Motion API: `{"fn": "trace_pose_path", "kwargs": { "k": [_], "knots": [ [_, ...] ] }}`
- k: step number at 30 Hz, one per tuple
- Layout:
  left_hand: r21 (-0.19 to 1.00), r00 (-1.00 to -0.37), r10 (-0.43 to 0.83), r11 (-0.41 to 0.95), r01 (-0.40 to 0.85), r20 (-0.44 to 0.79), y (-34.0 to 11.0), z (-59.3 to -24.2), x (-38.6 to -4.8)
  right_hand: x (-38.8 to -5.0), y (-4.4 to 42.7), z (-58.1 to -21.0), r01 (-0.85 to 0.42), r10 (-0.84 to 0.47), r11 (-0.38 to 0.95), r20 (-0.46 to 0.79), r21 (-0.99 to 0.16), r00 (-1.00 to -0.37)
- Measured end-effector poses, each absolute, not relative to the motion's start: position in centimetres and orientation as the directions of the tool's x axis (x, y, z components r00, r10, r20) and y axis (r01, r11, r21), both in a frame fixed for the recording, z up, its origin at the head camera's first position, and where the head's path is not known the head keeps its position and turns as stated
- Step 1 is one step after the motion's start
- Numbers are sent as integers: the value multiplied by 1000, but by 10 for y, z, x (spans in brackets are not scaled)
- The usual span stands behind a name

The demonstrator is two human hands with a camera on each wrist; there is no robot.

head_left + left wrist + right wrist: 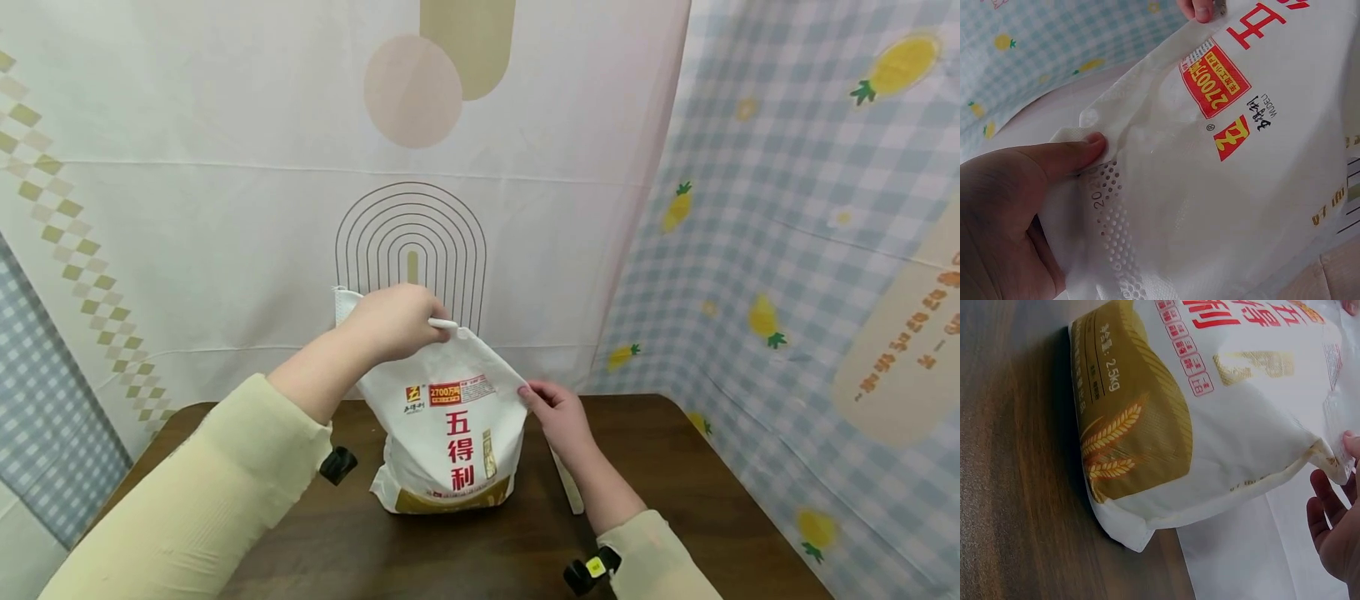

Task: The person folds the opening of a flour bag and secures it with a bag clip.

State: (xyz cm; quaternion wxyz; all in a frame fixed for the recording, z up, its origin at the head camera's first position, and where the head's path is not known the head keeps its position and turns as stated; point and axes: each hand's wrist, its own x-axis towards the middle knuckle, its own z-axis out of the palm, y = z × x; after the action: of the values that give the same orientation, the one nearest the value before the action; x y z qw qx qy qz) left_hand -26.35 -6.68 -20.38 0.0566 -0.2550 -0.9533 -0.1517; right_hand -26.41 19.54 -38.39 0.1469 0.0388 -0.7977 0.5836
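Observation:
A white flour bag (pixel 450 417) with red lettering and a gold base stands upright on the brown table. My left hand (pixel 397 321) grips its top edge, where the bag is folded over. In the left wrist view the thumb of that hand (pixel 997 206) presses on the fold, beside a strip of small holes. With thumb and fingers, my right hand (pixel 558 417) pinches the bag's right side edge. From the right wrist view, the right hand (pixel 1338 531) holds a creased corner of the side, above gold wheat ears printed near the base.
A pale, narrow flat strip (pixel 567 483) lies on the table (pixel 652 500) to the right of the bag, partly hidden by the right forearm. A white patterned cloth (pixel 225 250) hangs behind the table, and a blue checked cloth (pixel 750 250) hangs along the right.

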Motion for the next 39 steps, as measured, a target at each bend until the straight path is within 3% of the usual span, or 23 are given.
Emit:
{"fn": "trace_pose_path", "kwargs": {
  "k": [6, 17, 27, 39],
  "knots": [
    [240, -862, 465, 830, 503, 201, -68, -208, -264, -261, 191, -386, -233, 91, 224, 258, -946, -962],
    [220, -853, 475, 827, 517, 217, -67, -209, -264, -258, 194, -387, -240, 78, 201, 259, -950, -963],
    [214, -857, 464, 835, 507, 223, -68, -209, -261, -255, 204, -399, -238, 104, 271, 274, -933, -956],
    [223, -860, 459, 834, 504, 224, -69, -209, -259, -242, 229, -424, -269, 31, 327, 295, -906, -955]
  ]
}}
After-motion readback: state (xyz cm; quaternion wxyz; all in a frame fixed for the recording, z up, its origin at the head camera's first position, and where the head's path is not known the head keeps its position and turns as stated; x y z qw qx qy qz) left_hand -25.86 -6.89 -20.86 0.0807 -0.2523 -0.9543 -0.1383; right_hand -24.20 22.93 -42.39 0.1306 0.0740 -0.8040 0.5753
